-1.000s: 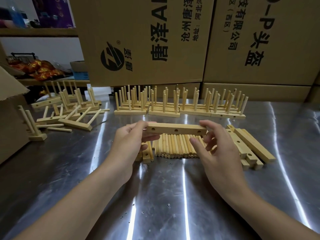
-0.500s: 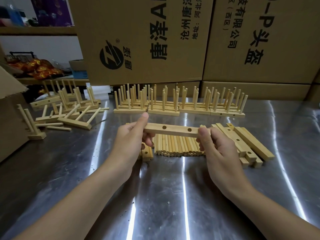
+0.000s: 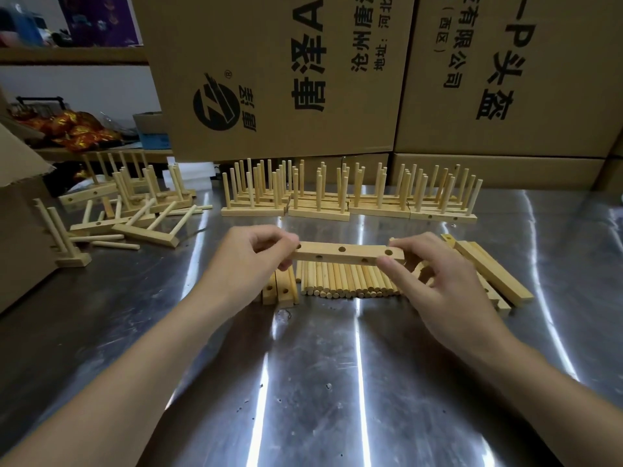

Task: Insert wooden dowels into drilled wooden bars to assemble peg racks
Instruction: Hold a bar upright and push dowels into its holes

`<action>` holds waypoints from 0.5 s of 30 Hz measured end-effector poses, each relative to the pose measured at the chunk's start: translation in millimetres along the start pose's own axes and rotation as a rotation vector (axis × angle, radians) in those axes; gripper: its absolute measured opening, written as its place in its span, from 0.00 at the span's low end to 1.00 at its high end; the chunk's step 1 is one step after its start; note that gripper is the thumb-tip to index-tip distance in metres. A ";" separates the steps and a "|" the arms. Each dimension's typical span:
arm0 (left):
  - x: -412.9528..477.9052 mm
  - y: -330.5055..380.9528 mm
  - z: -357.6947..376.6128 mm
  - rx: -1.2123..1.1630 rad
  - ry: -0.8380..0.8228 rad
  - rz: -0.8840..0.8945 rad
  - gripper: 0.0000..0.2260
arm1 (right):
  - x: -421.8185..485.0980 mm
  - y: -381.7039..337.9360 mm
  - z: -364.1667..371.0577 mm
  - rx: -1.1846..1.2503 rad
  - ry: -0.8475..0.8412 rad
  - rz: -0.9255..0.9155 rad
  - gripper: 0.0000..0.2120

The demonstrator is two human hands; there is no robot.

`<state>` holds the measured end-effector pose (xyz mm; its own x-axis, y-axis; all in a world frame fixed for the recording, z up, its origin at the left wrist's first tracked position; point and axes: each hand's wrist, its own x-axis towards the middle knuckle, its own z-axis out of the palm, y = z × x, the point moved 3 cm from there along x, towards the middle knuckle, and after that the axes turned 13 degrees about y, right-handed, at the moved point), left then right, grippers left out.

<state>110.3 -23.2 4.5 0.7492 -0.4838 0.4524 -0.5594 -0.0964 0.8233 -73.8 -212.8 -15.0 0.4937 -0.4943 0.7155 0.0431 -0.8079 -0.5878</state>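
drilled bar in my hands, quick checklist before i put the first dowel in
1. Grip: the left hand pinches one end of the drilled bar, the right hand pinches the other. Ok.
2. Holes free: those showing on the top and near faces are empty. Ok.
3. Supply: the row of loose dowels lies on the steel table close below the bar. Ok.
4. A hand free to pick up a dowel: both hold the bar. Not ok.
5. Holes deep and snug enough for a dowel: cannot tell.
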 end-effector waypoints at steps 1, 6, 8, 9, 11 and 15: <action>0.1 -1.0 -0.4 0.033 -0.077 0.021 0.08 | 2.1 1.4 -2.8 -0.035 -0.036 -0.023 0.14; 5.8 -11.4 -4.8 0.218 -0.187 0.079 0.15 | 9.1 10.5 -20.7 -0.190 -0.189 -0.166 0.16; 5.1 -13.6 -1.8 0.256 -0.248 0.078 0.17 | 9.3 12.9 -22.1 -0.266 -0.315 -0.179 0.18; 3.7 -15.7 0.2 0.299 -0.294 0.093 0.16 | 8.1 14.9 -21.1 -0.313 -0.391 -0.171 0.18; 0.0 -18.9 1.4 0.419 -0.385 0.123 0.16 | 5.1 20.0 -18.5 -0.396 -0.477 -0.176 0.18; 13.9 -11.9 -27.9 0.120 -0.054 0.060 0.12 | 11.0 15.1 -22.9 -0.217 -0.145 -0.187 0.08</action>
<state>137.3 -4.5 10.5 0.6949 -0.5377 0.4776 -0.6433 -0.1679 0.7470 -87.6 -237.8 -7.3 0.6140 -0.2923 0.7332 -0.0335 -0.9377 -0.3458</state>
